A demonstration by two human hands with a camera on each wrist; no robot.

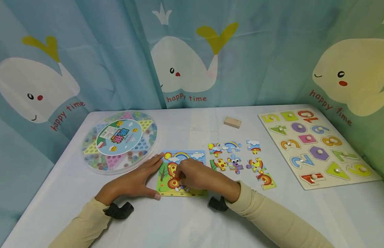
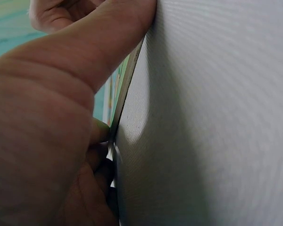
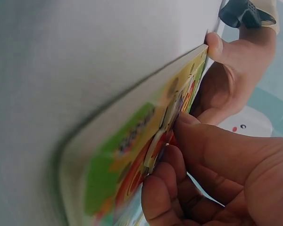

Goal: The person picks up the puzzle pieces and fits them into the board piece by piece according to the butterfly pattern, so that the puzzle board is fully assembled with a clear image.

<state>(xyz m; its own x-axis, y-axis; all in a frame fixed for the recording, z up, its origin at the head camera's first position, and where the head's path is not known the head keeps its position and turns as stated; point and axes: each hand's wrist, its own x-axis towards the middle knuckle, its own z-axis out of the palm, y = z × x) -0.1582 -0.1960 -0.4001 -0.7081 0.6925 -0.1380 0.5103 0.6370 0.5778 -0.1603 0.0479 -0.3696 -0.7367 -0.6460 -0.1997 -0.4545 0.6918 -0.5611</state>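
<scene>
A small jigsaw board with a rainbow and ladybird-like picture lies flat on the table. My left hand rests along its left side, thumb at the lower left corner and fingertips near the upper left one. In the left wrist view, that hand's thumb and palm cover most of the board. My right hand is over the middle of the picture. In the right wrist view, its thumb and fingers pinch a puzzle piece at the board's surface; the fingers hide part of it.
Several loose puzzle pieces lie right of the board. A wooden block sits behind them. A number-and-shape peg board lies at the far right. A round marble-game case stands at the left, close to my left hand. A whale-print curtain hangs behind.
</scene>
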